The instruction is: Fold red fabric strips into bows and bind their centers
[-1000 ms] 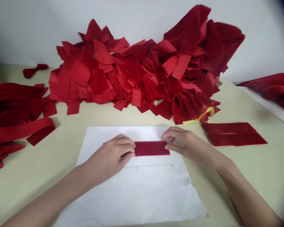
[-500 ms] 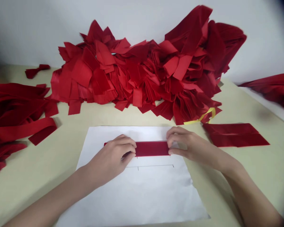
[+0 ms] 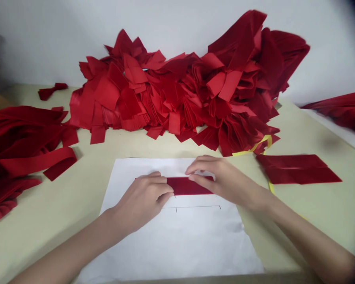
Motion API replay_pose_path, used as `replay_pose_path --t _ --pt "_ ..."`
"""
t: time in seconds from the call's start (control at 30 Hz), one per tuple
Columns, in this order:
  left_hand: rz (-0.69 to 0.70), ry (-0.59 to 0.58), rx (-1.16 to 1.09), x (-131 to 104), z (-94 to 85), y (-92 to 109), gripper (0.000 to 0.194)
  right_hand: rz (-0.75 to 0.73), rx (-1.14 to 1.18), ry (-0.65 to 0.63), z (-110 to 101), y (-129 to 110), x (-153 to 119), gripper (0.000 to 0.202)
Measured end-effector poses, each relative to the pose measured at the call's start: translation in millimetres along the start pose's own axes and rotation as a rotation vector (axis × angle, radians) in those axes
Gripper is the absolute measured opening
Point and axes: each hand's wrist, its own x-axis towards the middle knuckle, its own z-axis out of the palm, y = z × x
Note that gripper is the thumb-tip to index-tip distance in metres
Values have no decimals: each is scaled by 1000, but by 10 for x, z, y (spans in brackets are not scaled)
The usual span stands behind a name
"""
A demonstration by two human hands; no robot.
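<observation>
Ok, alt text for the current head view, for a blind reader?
A person's left hand rests on a red strip on white paper; the right hand curls over its right part. Behind lies a heap of red pieces, yellow tape at its lower right.

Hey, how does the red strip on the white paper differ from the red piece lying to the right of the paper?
The red strip lies on the white paper; the red piece lies on the table. The left hand rests on the strip; no hand touches the piece. The strip looks narrower front to back than the piece, which shows a lengthwise line. Both are red and lie flat.
</observation>
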Motion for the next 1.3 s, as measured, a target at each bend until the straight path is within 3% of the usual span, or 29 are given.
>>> replay_pose_path --t 0.13,0.27,0.43,0.7,0.8,0.93,1.3 --pt "61 7 108 -12 15 4 34 -44 -77 -39 252 -131 228 16" --pt "64 10 130 -22 21 18 31 5 -112 -59 356 -206 336 17" --pt "50 25 142 -10 24 24 32 99 -112 -105 333 -239 346 16" --pt "29 22 90 -1 17 23 31 82 -95 -144 297 -254 329 11" --pt "31 30 95 -7 18 23 33 132 -56 -185 234 -205 311 7" --pt "47 15 94 -8 14 22 33 136 7 -238 180 -105 290 18" --pt "92 14 135 -16 32 4 34 169 184 -244 236 -38 342 14"
